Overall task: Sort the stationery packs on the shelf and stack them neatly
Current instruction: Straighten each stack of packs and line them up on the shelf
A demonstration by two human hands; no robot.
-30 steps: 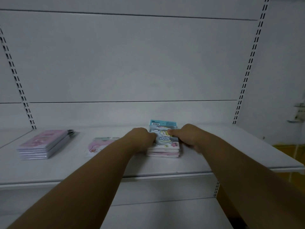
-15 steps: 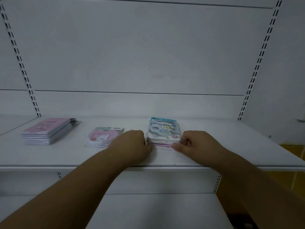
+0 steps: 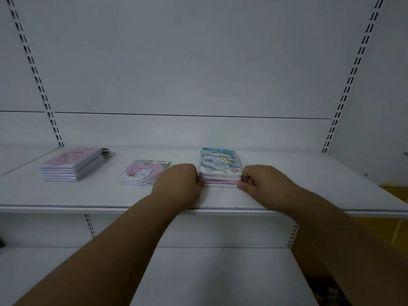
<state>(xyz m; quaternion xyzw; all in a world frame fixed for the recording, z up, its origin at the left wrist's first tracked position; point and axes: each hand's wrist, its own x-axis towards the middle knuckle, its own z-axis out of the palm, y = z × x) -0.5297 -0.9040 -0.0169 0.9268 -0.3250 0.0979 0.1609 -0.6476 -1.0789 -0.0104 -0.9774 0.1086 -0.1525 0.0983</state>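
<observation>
White shelf (image 3: 66, 195) w/ three groups of stationery packs. Centre-right: a short stack of packs (image 3: 219, 171), top one w/ blue header and a pale cartoon print; lower ones show only as pink and white edges, count hard to make out. Left hand (image 3: 180, 181) is curled against the stack's left side, right hand (image 3: 257, 182) curled against its right side, both pressing in on the near corners. Fingertips of the left hand are hidden behind its own knuckles, so can't tell whether they hook under the stack or just push on it; right hand's fingers fold in toward the palm, thumb touching the lower packs' edge. Neither hand is spread flat; both look half-closed round the stack's sides.

Just left of the left hand: a single pink pack w/ a heart and a white animal print (image 3: 143, 172), lying flat in a clear wrapper; its right end is covered by the hand. Far left, well apart: a taller pink stack (image 3: 72, 164), squared up, sth dark poking out at its back end, too small to identify.

Both forearms come up from the frame's bottom edge, elbows cut off. A lower shelf (image 3: 209, 272) shows beneath, partly blocked by the arms. Yellow area at far right edge (image 3: 395, 199) is cut off, unclear what it is.
</observation>
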